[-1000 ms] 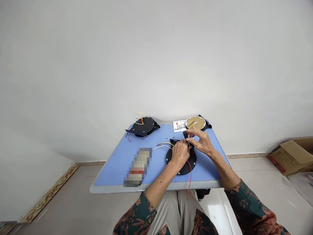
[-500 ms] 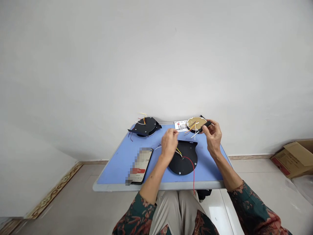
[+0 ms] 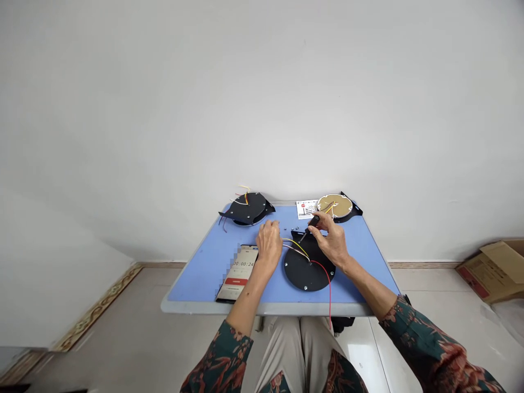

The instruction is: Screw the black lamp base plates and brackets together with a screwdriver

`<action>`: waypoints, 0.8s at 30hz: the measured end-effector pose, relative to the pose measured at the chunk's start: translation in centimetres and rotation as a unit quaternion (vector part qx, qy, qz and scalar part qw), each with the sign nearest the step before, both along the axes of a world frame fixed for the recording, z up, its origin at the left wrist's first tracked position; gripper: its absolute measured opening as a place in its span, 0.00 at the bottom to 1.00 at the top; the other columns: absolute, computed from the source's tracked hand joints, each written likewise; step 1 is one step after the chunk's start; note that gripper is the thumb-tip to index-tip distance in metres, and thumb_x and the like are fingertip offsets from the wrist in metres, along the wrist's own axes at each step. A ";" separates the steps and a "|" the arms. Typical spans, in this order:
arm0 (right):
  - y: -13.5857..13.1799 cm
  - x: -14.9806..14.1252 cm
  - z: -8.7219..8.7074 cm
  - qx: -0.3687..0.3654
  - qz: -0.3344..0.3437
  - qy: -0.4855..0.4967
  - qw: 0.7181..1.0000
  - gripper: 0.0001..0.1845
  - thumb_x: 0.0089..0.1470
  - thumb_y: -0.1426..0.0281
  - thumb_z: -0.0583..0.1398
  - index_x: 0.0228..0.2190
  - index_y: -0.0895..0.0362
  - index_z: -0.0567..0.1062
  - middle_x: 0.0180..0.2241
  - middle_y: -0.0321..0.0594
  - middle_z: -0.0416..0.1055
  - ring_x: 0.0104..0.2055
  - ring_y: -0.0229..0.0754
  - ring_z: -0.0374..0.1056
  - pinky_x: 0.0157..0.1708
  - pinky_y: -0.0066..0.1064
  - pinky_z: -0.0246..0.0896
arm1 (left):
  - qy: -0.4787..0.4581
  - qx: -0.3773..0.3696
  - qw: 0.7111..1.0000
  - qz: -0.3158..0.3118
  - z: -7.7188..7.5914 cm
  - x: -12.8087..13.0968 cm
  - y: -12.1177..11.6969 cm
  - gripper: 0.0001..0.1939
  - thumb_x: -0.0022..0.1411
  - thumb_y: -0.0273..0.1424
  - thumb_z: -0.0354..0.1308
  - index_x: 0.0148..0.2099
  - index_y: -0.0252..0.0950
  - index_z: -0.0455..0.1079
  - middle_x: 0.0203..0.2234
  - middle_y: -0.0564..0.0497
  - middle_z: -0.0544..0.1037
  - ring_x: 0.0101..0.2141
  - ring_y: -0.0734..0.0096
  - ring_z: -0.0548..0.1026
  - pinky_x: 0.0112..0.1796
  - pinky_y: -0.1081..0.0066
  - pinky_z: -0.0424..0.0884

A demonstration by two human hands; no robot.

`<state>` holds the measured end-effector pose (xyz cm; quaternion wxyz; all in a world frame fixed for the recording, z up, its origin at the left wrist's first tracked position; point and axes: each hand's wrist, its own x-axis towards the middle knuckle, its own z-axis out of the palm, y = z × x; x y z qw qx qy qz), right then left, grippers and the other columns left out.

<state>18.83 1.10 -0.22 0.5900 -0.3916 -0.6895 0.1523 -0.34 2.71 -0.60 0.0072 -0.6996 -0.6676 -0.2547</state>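
Overhead, a small black-handled screwdriver [image 3: 313, 221] is gripped by the right hand [image 3: 329, 244], its tip held above the 12 o'clock edge of a round black plate [image 3: 308, 274], left hand [image 3: 269, 244] loosely curled over the blue tabletop [image 3: 360, 284], just beside a phone [image 3: 241, 271] at 9 o'clock

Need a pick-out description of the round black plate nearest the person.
On the blue table, right of the phone showing a timer, lies a round black plate near the front edge. Unlike the black plate at far left and the tan disc at far right, it trails a red wire over the table edge, with a black-handled screwdriver held above it in the right hand.
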 end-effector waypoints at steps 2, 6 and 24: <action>0.1 -0.3 -0.1 0.006 0.002 -0.019 1.000 0.17 0.61 0.66 0.61 0.51 0.52 0.71 0.38 0.39 0.78 0.35 0.41 0.77 0.42 0.36 0.76 | -0.084 0.052 0.994 -0.055 0.1 0.3 -0.8 0.15 0.68 0.22 0.47 0.50 0.34 0.73 0.45 0.41 0.78 0.47 0.57 0.76 0.50 0.59 0.71; 0.1 -0.5 -0.1 0.004 0.006 -0.035 0.999 0.17 0.62 0.66 0.60 0.52 0.53 0.71 0.39 0.40 0.78 0.36 0.41 0.77 0.43 0.37 0.76 | -0.270 0.038 0.952 -0.137 -0.4 1.2 -1.8 0.11 0.66 0.21 0.51 0.46 0.37 0.70 0.39 0.48 0.80 0.41 0.67 0.79 0.46 0.66 0.75; 0.3 -0.2 0.5 0.030 0.032 -0.098 0.994 0.16 0.63 0.67 0.59 0.52 0.52 0.72 0.40 0.41 0.77 0.36 0.41 0.75 0.41 0.36 0.74 | -0.188 0.038 0.967 -0.167 -2.8 2.7 -2.7 0.12 0.66 0.19 0.48 0.42 0.36 0.71 0.39 0.46 0.78 0.43 0.60 0.74 0.48 0.60 0.71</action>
